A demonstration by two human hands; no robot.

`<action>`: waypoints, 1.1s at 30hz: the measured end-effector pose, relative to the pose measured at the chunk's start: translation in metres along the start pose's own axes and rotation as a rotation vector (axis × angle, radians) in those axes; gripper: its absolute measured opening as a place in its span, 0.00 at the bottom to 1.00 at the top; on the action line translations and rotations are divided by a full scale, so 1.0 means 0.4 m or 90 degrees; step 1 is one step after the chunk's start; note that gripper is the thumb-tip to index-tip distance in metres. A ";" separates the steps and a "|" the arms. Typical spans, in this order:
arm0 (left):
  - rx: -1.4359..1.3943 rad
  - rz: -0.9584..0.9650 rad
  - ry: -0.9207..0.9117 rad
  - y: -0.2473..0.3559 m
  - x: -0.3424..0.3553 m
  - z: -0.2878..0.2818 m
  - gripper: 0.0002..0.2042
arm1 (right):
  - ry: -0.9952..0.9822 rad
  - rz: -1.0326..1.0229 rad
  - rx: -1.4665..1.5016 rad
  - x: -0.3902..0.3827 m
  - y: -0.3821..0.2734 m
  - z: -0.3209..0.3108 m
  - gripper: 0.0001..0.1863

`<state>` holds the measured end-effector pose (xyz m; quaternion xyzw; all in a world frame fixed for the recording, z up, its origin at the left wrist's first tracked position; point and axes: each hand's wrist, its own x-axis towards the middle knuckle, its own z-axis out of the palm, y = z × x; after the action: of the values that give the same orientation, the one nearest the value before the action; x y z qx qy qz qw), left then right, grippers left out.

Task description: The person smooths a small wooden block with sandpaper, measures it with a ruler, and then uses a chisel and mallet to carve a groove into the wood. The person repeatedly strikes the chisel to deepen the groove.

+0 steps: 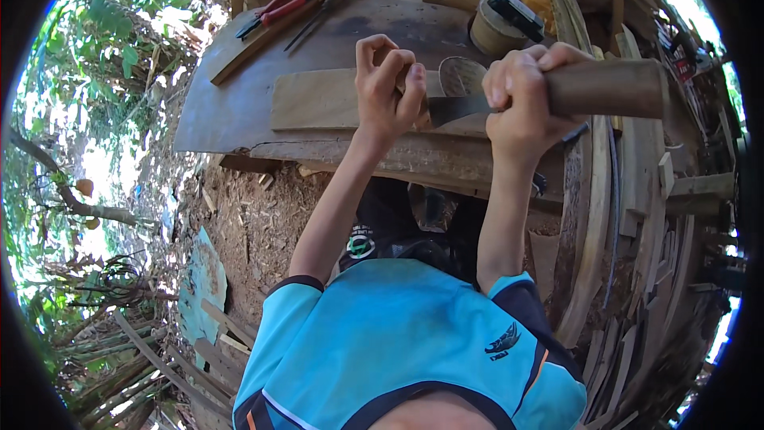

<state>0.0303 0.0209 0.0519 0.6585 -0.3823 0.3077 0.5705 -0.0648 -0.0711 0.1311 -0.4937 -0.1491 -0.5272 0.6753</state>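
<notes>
My right hand is wrapped round the thick wooden handle of a blade, which extends left toward my left hand. My left hand has curled fingers round a small piece of wood, mostly hidden by the fingers, at the blade's end. Both hands are over a pale wooden board lying along the front of the worn workbench. An oval object sits just behind the blade, between my hands.
Red-handled pliers, long metal tools and a wood strip lie at the back left. A round container with a dark object on it stands behind my right hand. Long planks line the right; branches and foliage are left.
</notes>
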 end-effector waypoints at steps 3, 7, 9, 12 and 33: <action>-0.016 -0.003 0.010 0.003 0.000 0.003 0.03 | -0.041 -0.094 0.129 0.037 -0.034 0.002 0.13; -0.013 -0.012 0.003 0.010 -0.004 0.011 0.03 | 0.011 -0.019 -0.119 -0.011 0.030 0.005 0.10; -0.005 -0.019 0.002 0.010 -0.006 0.002 0.04 | 0.036 0.033 -0.090 -0.012 0.009 0.005 0.09; -0.001 -0.020 -0.004 0.008 -0.005 -0.008 0.04 | 0.005 -0.044 -0.023 0.008 -0.030 0.024 0.11; 0.020 -0.008 0.009 0.008 -0.009 -0.011 0.04 | 0.063 0.024 -0.097 -0.021 0.012 0.006 0.11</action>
<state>0.0260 0.0257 0.0514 0.6673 -0.3695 0.3147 0.5649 -0.0631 -0.0645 0.1236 -0.5196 -0.0660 -0.5481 0.6521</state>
